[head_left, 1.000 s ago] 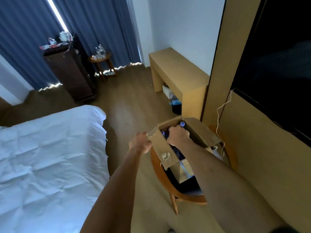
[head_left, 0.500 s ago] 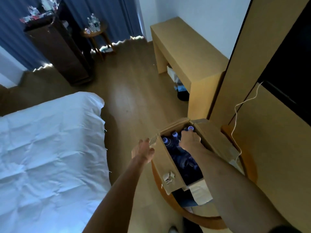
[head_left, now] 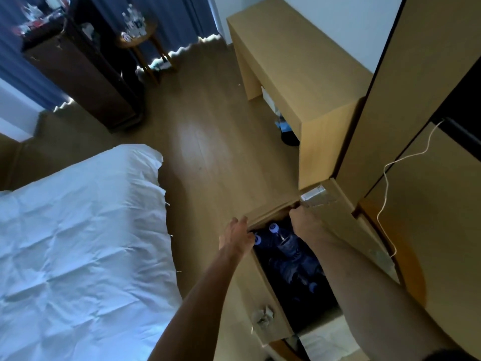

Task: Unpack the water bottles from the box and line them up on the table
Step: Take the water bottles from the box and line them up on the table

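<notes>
Presently: cardboard box open, on round wooden counter, near bed. Water bottles inside, blue caps up, packed at far end. Left hand: fingers curled over box's far-left corner, gripping flap edge. Right hand: fingers closed on far flap at box's far-right corner. Long wooden desk beyond, bare top.

box: matt cardboard | floor: glossy wood | bedsheet: creased cloth
</notes>
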`<state>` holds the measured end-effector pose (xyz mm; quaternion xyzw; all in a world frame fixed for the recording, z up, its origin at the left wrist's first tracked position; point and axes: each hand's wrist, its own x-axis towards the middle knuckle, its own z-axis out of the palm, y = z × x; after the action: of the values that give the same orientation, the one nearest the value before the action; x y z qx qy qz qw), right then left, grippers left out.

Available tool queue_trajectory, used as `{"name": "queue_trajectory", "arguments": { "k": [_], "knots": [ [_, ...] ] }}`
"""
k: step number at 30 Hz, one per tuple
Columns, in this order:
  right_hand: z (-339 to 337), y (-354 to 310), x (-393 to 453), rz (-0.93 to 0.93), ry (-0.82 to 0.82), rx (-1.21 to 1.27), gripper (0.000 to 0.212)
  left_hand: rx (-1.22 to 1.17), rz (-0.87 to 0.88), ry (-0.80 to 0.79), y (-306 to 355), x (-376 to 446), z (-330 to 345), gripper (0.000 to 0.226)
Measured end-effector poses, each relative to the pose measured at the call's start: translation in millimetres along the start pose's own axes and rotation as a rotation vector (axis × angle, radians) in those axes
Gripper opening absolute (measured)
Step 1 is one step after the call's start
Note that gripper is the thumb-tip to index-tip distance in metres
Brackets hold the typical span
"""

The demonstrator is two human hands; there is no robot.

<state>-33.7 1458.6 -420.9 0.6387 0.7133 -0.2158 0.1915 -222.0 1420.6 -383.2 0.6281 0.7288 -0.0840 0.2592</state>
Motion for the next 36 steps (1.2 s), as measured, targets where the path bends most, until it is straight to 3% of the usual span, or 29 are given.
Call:
{"name": "queue_trajectory", "arguments": {
  "k": [10,14,17,26,36],
  "knots": [
    [1,-3,10,0.034,0.061,0.146,0.02,0.053,0.023,-0.032,-7,23,0,0.05],
    [-8,-6,7,0.109,0.039,0.23,0.015,0.064,0.062,-0.017,-15,27,-10,0.044],
    [-38,-12,-3,0.153,-0.03,0.228,0.016,0.042,0.103,-0.011,-20,30,-25,0.043],
    [-150,-60,-68,0.311,0.161,0.211,0.052,-0.044,0.347,-0.021,-56,19,-101,0.05],
    [-270,-198,-112,0.332,0.4,0.137,0.045,-0.068,0.343,0.077,-162,10,-214,0.056]
  ]
}}
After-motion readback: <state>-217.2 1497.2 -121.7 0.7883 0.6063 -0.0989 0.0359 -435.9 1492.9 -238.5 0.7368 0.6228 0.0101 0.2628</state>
